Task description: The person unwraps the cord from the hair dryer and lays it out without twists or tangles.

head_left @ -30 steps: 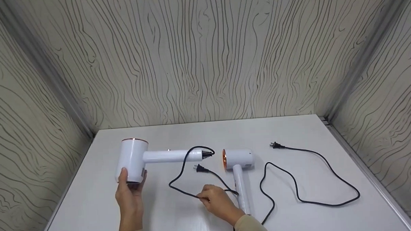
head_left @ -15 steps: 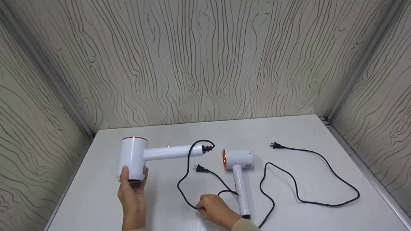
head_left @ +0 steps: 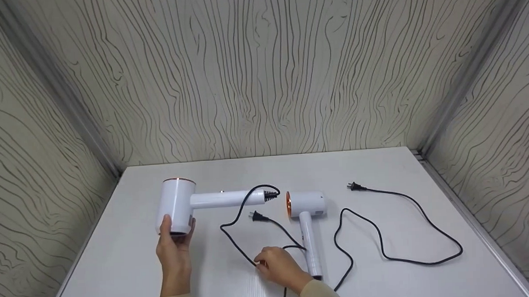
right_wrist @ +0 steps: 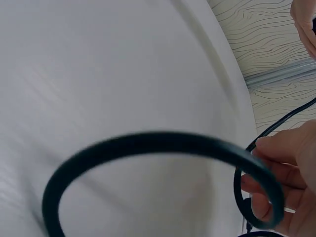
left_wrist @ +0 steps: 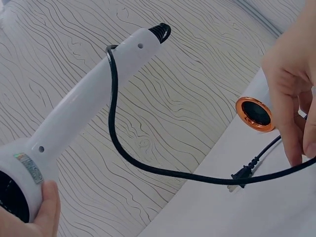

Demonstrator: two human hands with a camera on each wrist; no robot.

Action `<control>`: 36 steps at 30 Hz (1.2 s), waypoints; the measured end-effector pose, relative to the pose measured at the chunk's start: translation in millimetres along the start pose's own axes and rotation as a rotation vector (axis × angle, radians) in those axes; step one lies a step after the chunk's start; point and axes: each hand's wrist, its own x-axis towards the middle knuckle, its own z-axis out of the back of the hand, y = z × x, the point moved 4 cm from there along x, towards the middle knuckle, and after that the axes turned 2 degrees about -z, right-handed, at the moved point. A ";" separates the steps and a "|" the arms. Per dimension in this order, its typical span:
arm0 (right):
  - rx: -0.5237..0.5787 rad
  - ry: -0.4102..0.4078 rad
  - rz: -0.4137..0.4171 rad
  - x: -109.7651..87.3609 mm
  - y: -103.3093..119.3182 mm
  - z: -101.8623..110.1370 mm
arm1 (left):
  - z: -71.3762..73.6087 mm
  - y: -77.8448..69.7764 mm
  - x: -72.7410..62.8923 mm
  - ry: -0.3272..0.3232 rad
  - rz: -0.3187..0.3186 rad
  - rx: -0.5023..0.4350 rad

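My left hand (head_left: 174, 253) grips a white hair dryer (head_left: 176, 204) by the lower end of its barrel, thumb in front. The dryer's handle (left_wrist: 81, 101) points right in the head view, and a black cord (left_wrist: 148, 168) loops from its end. Between the thumb and fingers of my right hand (head_left: 281, 267) that cord is pinched, seen too in the right wrist view, where a loop of cord (right_wrist: 148, 142) hangs close to the camera. A second white hair dryer (head_left: 307, 204) with an orange rim lies on the table just beyond the right hand.
Left of the second dryer lies a black two-pin plug (head_left: 259, 216). Another plug (head_left: 356, 187) sits at the right rear, its cord (head_left: 420, 263) winding over the white table (head_left: 234, 167). Wood-grain patterned walls (head_left: 262, 78) enclose the table's back and sides.
The held dryer rose a little, then came down again, ending slightly farther right with my left hand. My right hand has drawn the cord slightly toward me. The second dryer stays put.
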 end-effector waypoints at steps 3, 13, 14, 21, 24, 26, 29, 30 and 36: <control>0.005 -0.013 0.010 -0.9 -1.2 0.9 | -0.5 2.0 -0.6 0.000 0.004 -0.017; 0.084 0.012 -0.038 2.8 0.7 3.7 | -1.0 4.4 -0.1 -0.012 0.021 -0.031; 0.104 0.014 -0.044 3.5 0.8 4.4 | -1.2 4.7 -0.1 -0.012 0.023 -0.031; 0.256 -0.048 -0.037 9.7 8.6 16.0 | -3.5 5.7 -2.1 -0.004 0.028 -0.047; 0.317 -0.104 -0.032 12.7 13.6 21.6 | -4.2 6.3 -3.2 -0.002 0.023 -0.043; 0.359 -0.142 -0.026 14.6 16.9 24.9 | -4.3 7.1 -3.4 -0.006 0.023 -0.037; 0.402 -0.204 -0.007 17.0 22.4 29.5 | -4.2 8.5 -3.1 -0.018 0.027 -0.024; 0.419 -0.222 -0.003 17.6 24.5 31.1 | -4.2 9.0 -3.1 -0.020 0.029 -0.023; 0.527 -0.323 -0.021 21.6 36.4 38.7 | -5.8 10.7 -4.3 -0.022 0.036 -0.016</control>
